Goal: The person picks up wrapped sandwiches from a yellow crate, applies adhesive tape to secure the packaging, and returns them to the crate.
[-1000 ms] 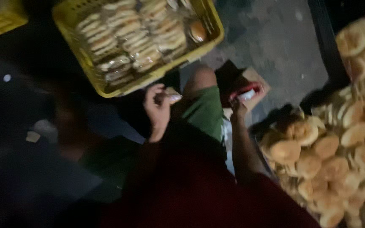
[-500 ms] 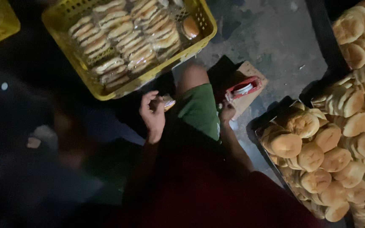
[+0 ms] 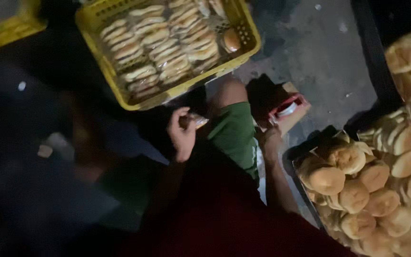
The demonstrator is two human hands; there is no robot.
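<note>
Head view: left hand (image 3: 182, 138) holds wrapped bun (image 3: 197, 121) beside yellow crate (image 3: 102, 57).

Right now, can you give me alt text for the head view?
A person's left hand holds a small clear-wrapped bun packet beside a yellow plastic crate of wrapped buns, while the right hand rests near a red-edged tool. Bare golden buns are piled on the right.
</note>
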